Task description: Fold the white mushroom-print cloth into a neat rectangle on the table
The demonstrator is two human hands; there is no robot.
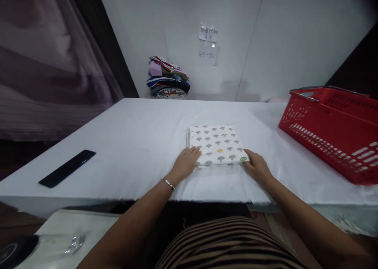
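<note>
A folded white cloth [217,143] printed with grey mushrooms, and a few coloured ones, lies flat on the white-covered table [141,143]. My left hand [186,161] rests on its near left corner, fingers stretched out over the fabric. At the near right corner, my right hand [256,164] holds the edge between thumb and fingers. Part of the right fingertips is hidden by the cloth and the hand itself.
A red plastic basket [330,131] stands on the right of the table. On the left lies a dark flat strip [67,168]. Behind the far edge rises a stack of folded clothes [168,78] against the wall. A white surface [50,241] sits lower at the near left.
</note>
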